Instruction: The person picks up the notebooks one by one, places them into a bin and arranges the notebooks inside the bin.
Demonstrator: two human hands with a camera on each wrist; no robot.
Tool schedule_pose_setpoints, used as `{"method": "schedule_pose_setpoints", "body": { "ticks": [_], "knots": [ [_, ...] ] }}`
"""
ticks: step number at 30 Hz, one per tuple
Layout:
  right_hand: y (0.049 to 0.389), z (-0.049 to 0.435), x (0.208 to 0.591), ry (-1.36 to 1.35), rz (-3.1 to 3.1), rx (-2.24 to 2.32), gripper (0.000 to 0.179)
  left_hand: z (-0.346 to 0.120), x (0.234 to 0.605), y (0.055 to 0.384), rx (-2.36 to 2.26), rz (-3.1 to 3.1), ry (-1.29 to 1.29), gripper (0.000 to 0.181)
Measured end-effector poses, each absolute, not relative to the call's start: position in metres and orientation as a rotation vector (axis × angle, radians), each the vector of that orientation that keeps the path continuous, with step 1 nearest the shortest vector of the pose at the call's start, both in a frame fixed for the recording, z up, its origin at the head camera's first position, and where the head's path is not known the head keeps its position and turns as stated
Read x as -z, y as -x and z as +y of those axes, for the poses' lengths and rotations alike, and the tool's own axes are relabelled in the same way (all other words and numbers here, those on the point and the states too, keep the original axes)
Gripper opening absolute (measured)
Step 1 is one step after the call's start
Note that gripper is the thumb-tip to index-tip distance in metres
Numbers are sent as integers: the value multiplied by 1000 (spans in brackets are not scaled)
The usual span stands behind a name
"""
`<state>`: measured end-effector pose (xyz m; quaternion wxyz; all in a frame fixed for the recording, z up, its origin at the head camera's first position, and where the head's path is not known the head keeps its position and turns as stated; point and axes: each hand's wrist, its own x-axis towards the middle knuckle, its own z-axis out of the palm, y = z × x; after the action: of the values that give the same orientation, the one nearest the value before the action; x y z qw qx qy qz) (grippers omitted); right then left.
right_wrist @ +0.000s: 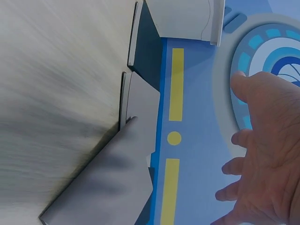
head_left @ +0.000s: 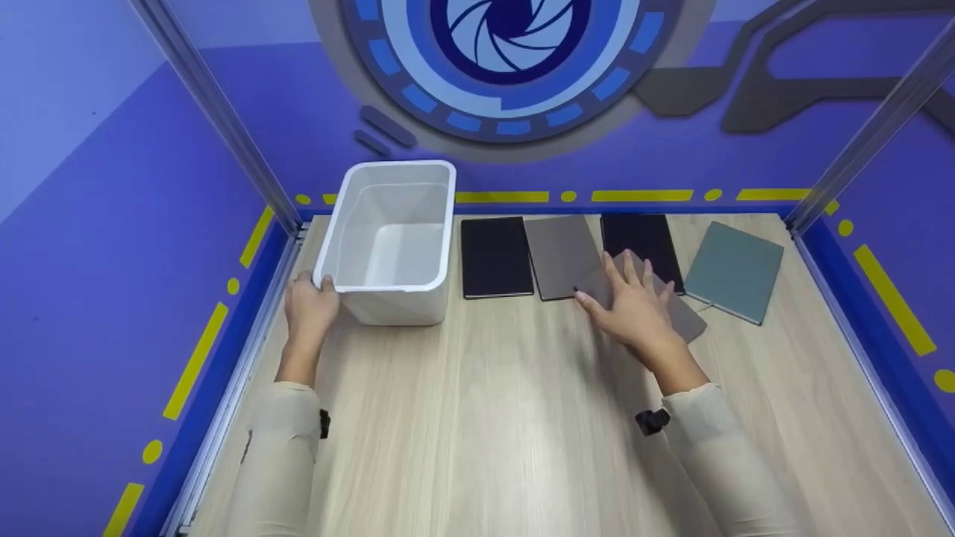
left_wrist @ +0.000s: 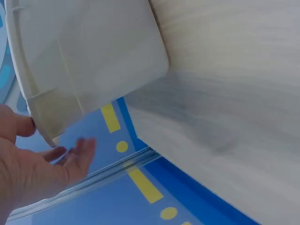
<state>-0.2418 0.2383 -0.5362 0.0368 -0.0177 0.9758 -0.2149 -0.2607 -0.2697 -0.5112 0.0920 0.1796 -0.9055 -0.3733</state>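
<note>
At the back left of the table stands a white plastic bin (head_left: 395, 307). My left hand (head_left: 310, 304) grips its near left rim corner, thumb against the rim; in the left wrist view the hand (left_wrist: 37, 168) shows beside that corner of the bin (left_wrist: 103, 51). My right hand (head_left: 638, 309) spreads its fingers over a grey-brown notebook (head_left: 688, 319) that lies askew. The right wrist view shows the hand (right_wrist: 267, 154) raised off this notebook (right_wrist: 108, 173). Behind it are another grey-brown notebook (head_left: 563, 257) and a black notebook (head_left: 638, 233), both partly covered.
A second black notebook (head_left: 498, 257) lies just right of the bin. A green notebook (head_left: 735, 272) with a ribbon lies turned at the far right. Blue printed walls and metal posts (head_left: 224, 112) enclose the wooden table (head_left: 485, 418) at the back and sides.
</note>
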Motion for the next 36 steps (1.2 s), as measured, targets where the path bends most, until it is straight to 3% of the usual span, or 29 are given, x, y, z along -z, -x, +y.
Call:
{"method": "schedule_pose_setpoints", "body": {
  "ticks": [14,23,36],
  "knots": [
    [237,246,549,35,2964,687,90,-275,507,259,1474,-2449,-648,38],
    [231,258,556,16,2908,747,90,-279,505,258,1986,-2095,-782,42],
    [220,300,572,-44,2938,694,92,-277,505,262,2013,-2146,-751,52]
  ]
}}
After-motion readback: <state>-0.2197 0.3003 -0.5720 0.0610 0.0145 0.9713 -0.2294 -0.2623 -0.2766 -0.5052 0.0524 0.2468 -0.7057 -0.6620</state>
